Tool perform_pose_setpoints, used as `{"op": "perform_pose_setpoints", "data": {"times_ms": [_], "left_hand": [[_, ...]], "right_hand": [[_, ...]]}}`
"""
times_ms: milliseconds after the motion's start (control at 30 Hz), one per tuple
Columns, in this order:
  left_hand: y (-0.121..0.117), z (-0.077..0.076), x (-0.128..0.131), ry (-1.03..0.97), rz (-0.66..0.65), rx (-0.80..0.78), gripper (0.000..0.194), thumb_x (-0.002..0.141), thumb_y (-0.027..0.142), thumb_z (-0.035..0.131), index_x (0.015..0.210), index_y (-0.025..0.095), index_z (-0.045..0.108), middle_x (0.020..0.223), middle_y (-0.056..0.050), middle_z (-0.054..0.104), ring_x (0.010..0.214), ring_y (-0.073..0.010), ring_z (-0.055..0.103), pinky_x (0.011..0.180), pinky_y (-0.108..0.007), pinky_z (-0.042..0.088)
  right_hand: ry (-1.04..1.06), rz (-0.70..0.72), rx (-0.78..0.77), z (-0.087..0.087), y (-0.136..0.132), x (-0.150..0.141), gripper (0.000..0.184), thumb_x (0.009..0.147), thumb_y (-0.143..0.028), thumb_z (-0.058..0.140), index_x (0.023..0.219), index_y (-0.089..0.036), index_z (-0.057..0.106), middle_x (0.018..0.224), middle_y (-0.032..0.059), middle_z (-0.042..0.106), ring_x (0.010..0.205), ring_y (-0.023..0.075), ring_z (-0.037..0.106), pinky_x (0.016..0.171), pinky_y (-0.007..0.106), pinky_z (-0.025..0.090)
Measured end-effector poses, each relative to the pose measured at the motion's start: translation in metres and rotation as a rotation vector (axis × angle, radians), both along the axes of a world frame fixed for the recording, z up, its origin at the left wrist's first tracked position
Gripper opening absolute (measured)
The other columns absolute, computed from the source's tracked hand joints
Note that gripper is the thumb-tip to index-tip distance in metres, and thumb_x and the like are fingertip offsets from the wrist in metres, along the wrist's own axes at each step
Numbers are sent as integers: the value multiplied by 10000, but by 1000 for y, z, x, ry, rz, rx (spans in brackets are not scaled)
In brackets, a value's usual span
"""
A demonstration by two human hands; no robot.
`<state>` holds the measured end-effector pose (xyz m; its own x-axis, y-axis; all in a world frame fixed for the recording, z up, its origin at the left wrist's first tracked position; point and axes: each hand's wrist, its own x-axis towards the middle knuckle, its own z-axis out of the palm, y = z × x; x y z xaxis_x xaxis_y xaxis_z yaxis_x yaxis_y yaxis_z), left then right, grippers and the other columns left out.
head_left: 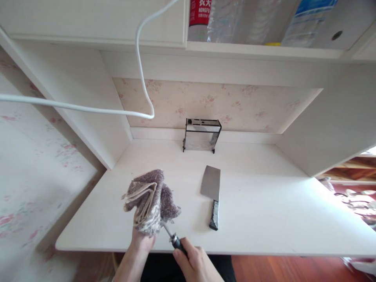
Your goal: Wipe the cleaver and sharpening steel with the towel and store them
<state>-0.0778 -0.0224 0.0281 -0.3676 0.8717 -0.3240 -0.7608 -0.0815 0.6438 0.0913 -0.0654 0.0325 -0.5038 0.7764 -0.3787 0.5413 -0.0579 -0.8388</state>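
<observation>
While the left hand (143,239) bore a folded, greyish-brown cloth (149,199) over the near left part of the white desk (258,203), the right hand (194,256) held a slim tool (176,240) by its black handle. The right grip was clamped on that handle, thumb along the near side; the tool's metal shaft ran up and to the left into the cloth, which hid its far end. The left grip was closed on the cloth from beneath, its fingers mostly covered by the folds. Whether the cloth touched the desk could not be told.

To the right of the cloth and apart from both hands, a cleaver (214,194) lay flat on the desk, its broad blade pointing away from the person and its black, pale-smeared handle toward the near edge. Farther back, near the flowered wallpaper (164,102), stood a small black-framed holder (202,128) with clear panels. A white cable (88,109) hung across the upper left of the view. Above, a shelf (258,47) carried plastic bottles (223,19), one with a red label and another with a blue one.
</observation>
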Motion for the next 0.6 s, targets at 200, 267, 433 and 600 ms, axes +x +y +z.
{"op": "perform_pose_setpoints", "data": {"times_ms": [200, 267, 433, 600], "left_hand": [[13, 20, -33, -40, 35, 72, 237, 828, 256, 576, 1039, 277, 681, 1078, -16, 714, 1044, -218, 647, 909, -369, 529], [17, 31, -50, 1, 71, 140, 267, 838, 269, 565, 1086, 292, 660, 1110, -8, 704, 1069, -229, 636, 937, -428, 511], [11, 28, -81, 2, 122, 218, 331, 864, 406, 516, 1178, 356, 609, 1260, 9, 632, 1236, -248, 521, 1028, -502, 414], [-17, -27, -78, -94, -28, 112, 401, 829, 545, 489, 1198, 425, 591, 1404, 51, 508, 1377, -234, 338, 1101, -440, 336]], "right_hand": [[146, 18, -163, -26, -10, 45, 509, 836, -689, 418, 732, -191, 431, 626, -41, 362, 576, 87, 318, 530, 238, 217], [216, -45, -305, -28, -11, 62, 579, 787, -758, 429, 742, -181, 458, 584, -55, 338, 517, 70, 282, 481, 233, 183], [341, -333, -375, -11, 1, 70, 568, 825, -745, 373, 880, -186, 460, 548, -79, 416, 383, 48, 290, 375, 197, 173], [295, -370, -247, -16, 30, 38, 450, 898, -655, 333, 850, -213, 399, 665, -44, 577, 396, 66, 447, 356, 178, 318]]}}
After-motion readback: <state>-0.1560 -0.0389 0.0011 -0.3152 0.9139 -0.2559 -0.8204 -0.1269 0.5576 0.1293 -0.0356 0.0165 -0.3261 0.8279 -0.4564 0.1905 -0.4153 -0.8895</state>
